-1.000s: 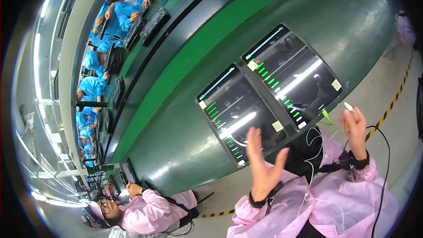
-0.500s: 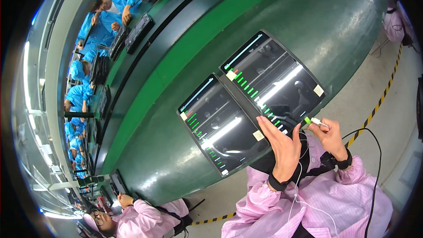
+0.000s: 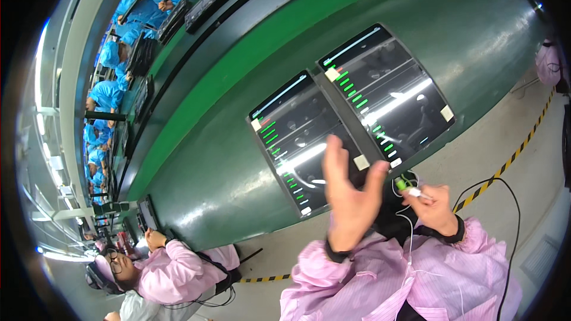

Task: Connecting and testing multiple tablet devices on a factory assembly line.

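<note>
Two dark-screened tablets lie side by side on the green table (image 3: 214, 166), the left tablet (image 3: 300, 142) and the right tablet (image 3: 389, 86). Both screens show a column of short green bars, and pale square stickers sit near their edges. My left hand (image 3: 351, 199), somewhat blurred, is raised over the near part of the left tablet with fingers spread and nothing in it. Just off the near edge of the right tablet, my right hand (image 3: 437, 209) pinches a white cable plug with a green part (image 3: 407, 188). A thin white cable (image 3: 410, 238) hangs down in front of my pink sleeves.
A person in pink (image 3: 178, 273) sits at the lower left beside another device (image 3: 147, 213). Several people in blue (image 3: 110, 95) work along a line across the far left. A black cable (image 3: 516, 220) loops at my right. Yellow-black tape (image 3: 517, 137) marks the floor.
My left hand has moved left, from the gap by the right tablet's corner to over the left tablet. My right hand, holding the plug, has shifted slightly down and left. The view has tilted.
</note>
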`<state>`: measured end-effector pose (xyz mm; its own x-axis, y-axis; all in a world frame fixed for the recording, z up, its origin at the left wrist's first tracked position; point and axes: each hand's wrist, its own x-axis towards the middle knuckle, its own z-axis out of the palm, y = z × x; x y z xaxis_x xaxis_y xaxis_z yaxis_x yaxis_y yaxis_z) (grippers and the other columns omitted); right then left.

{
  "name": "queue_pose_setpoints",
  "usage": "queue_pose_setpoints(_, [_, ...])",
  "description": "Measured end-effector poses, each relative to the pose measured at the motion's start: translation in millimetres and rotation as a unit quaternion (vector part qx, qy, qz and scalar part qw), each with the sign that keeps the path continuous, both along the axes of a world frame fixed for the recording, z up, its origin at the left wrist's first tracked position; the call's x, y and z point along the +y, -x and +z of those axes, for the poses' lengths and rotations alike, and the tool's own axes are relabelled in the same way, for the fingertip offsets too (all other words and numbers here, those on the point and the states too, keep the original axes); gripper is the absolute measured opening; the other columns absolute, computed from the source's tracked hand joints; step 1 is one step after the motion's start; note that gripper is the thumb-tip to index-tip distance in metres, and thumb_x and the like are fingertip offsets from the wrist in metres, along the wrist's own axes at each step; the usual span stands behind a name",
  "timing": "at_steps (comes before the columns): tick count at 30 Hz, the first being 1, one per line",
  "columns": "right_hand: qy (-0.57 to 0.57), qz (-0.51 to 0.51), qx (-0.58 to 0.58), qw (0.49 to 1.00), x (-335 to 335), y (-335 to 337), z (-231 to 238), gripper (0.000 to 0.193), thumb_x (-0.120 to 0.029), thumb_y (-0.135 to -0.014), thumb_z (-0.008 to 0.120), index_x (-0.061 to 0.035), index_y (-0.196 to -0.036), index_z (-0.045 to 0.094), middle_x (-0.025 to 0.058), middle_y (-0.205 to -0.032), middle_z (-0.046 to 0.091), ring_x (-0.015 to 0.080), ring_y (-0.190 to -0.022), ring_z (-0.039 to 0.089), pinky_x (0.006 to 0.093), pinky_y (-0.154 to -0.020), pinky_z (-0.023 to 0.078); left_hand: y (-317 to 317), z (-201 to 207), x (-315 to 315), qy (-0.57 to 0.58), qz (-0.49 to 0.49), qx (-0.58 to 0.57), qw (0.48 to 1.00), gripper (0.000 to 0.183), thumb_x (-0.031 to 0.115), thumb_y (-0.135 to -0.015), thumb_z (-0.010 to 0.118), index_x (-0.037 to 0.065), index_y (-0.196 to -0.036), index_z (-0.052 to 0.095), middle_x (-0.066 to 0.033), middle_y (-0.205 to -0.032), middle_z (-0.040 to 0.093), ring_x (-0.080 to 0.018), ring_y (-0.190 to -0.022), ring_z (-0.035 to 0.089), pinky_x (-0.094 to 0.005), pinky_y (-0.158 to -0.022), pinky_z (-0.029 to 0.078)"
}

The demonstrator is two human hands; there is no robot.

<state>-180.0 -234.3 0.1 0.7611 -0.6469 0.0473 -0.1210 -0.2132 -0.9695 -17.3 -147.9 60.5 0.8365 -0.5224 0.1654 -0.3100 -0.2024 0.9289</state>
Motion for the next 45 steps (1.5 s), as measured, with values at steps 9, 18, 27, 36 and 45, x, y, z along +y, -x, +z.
queue_pose_setpoints(9, [0.060, 0.089, -0.087, 0.990, 65, -63, 0, 0.042, -0.001, -0.074, 0.073, -0.0032, -0.052, 0.038, 0.0075, -0.046, 0.040, 0.0205, -0.038, 0.041, 0.0318, -0.037, 0.028, -186, 15, 81, -0.134, 0.070, -0.056, 0.987, 0.062, 0.026, -0.091, 0.064, -0.005, -0.136, 0.036, -0.0281, -0.134, 0.046, -0.0322, -0.125, 0.048, -0.0382, -0.103, 0.039])
queue_pose_setpoints(18, [0.068, 0.087, -0.049, 0.993, 73, -68, -4, 0.042, -0.002, -0.074, 0.071, -0.0030, -0.052, 0.036, 0.0097, -0.046, 0.036, 0.0257, -0.037, 0.039, 0.0347, -0.037, 0.028, -231, -17, 61, -0.186, 0.010, -0.115, 0.976, 0.062, 0.036, -0.092, 0.058, -0.006, -0.133, 0.039, -0.0290, -0.134, 0.046, -0.0367, -0.128, 0.045, -0.0412, -0.106, 0.036])
queue_pose_setpoints(27, [0.087, 0.053, -0.051, 0.993, 76, -73, -3, 0.046, -0.002, -0.073, 0.075, -0.0043, -0.051, 0.035, 0.0076, -0.045, 0.038, 0.0216, -0.036, 0.040, 0.0324, -0.037, 0.027, -227, -21, 51, -0.191, -0.029, -0.090, 0.977, 0.059, 0.037, -0.094, 0.056, -0.003, -0.133, 0.039, -0.0256, -0.129, 0.053, -0.0321, -0.107, 0.062, -0.0377, -0.091, 0.047])
queue_pose_setpoints(36, [0.088, 0.040, -0.078, 0.992, 83, -70, -2, 0.024, 0.002, -0.071, 0.071, 0.0008, -0.058, 0.051, 0.0101, -0.050, 0.049, 0.0212, -0.041, 0.049, 0.0318, -0.039, 0.035, -223, -15, 48, -0.198, -0.044, -0.102, 0.974, 0.058, 0.036, -0.094, 0.055, -0.005, -0.132, 0.038, -0.0253, -0.129, 0.053, -0.0284, -0.096, 0.067, -0.0352, -0.086, 0.050])
queue_pose_setpoints(45, [0.074, 0.030, -0.086, 0.993, 89, -73, -6, 0.031, 0.004, -0.071, 0.071, -0.0006, -0.055, 0.046, 0.0103, -0.050, 0.050, 0.0197, -0.041, 0.050, 0.0310, -0.039, 0.036, -221, -11, 42, -0.254, -0.046, -0.130, 0.957, 0.064, 0.038, -0.092, 0.059, -0.004, -0.134, 0.038, -0.0227, -0.129, 0.054, -0.0314, -0.098, 0.065, -0.0374, -0.084, 0.050])
